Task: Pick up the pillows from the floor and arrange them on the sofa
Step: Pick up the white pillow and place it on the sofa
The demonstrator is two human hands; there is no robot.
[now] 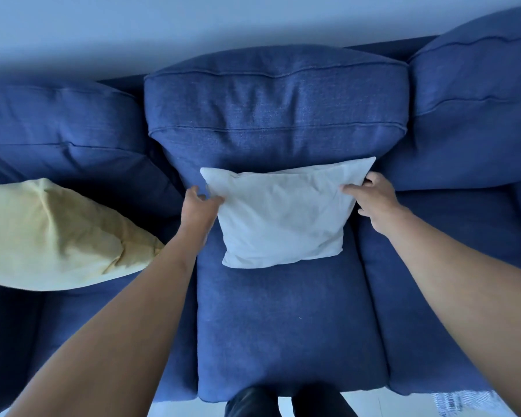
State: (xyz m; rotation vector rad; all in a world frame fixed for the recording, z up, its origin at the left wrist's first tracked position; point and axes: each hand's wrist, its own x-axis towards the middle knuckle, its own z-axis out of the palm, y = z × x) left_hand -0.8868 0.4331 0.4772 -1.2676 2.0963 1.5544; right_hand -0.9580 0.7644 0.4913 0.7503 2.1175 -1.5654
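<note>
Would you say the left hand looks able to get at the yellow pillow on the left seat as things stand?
Probably yes. The yellow pillow lies uncovered on the sofa just beside the left forearm, with nothing between them. But the left hand is gripping the white pillow, so it would have to let go first.

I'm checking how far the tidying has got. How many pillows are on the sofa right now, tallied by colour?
White pillow, on the middle seat, held at its upper corners by the left hand and right hand: 1
Yellow pillow, on the left seat: 1
Total: 2
</note>
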